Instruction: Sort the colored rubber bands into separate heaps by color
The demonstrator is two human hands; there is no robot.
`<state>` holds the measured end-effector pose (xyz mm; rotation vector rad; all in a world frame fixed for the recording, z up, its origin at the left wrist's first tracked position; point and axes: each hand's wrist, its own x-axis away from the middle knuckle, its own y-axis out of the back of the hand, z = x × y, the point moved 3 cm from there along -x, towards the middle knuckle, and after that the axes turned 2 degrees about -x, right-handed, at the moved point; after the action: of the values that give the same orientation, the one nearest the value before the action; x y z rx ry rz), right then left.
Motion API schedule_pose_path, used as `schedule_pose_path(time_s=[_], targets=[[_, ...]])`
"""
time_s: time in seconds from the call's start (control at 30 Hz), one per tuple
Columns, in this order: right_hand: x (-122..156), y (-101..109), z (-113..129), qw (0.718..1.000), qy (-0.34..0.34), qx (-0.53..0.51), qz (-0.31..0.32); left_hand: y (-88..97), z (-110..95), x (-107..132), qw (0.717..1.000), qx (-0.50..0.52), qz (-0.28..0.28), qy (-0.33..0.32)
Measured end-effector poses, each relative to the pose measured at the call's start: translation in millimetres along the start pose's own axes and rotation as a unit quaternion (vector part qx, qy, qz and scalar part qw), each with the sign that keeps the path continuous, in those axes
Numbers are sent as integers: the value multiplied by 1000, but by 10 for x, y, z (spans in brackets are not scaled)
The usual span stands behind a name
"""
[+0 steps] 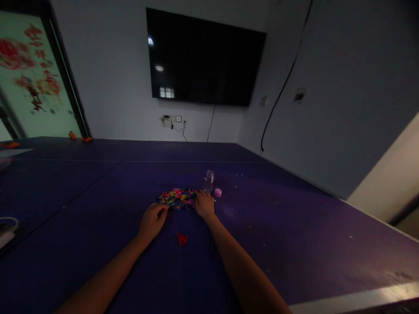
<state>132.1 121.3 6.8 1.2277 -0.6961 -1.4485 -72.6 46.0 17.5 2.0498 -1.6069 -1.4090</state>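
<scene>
A flat heap of small multicoloured bands [176, 197] lies on the dark purple table [294, 226]. My left hand [152, 221] rests at the heap's near left edge, fingers curled down against the table. My right hand [204, 203] sits at the heap's right edge, fingers bent and touching the bands. What either hand pinches is too small to see. A few red bands [182, 238] lie apart, nearer to me, between my forearms. A small clear bottle [208, 181] stands just beyond my right hand, with a pink cap [218, 192] beside it.
A large dark screen [203, 59] hangs on the far wall above a wall socket [170, 119] with cables. A white object [6, 231] sits at the table's left edge. Small orange things [78, 137] lie at the far left corner.
</scene>
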Motion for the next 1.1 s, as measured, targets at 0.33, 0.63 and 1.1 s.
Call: schedule_pose_path(time_s=[0.33, 0.63, 1.1], targets=[[20, -49, 32, 1000, 13, 15, 2, -80, 268, -395, 988, -138, -54, 39], [27, -39, 50, 1000, 16, 9, -1, -172, 271, -470, 984, -178, 7, 10], [21, -22, 47, 1000, 14, 7, 2, -216, 363, -482, 984, -180, 12, 5]])
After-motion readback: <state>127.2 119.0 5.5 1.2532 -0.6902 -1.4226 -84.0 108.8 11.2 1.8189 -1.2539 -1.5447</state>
